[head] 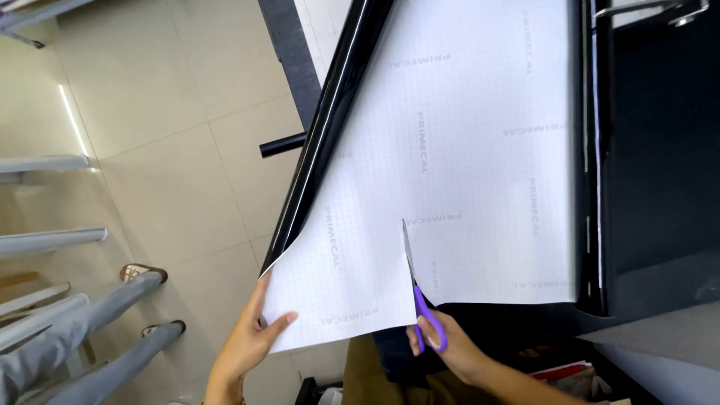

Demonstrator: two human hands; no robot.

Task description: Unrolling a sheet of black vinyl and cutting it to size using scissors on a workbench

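My left hand pinches the near corner of the white sheet. My right hand is closed on purple scissors, with blades up in the sheet's near edge. The sheet runs far, over a black table.

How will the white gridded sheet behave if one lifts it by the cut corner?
Probably floppy: the sheet already curls where the left hand holds its corner. Likely light, since a thumb pinch supports it. It may tear further along the slit at the scissors in the right hand.
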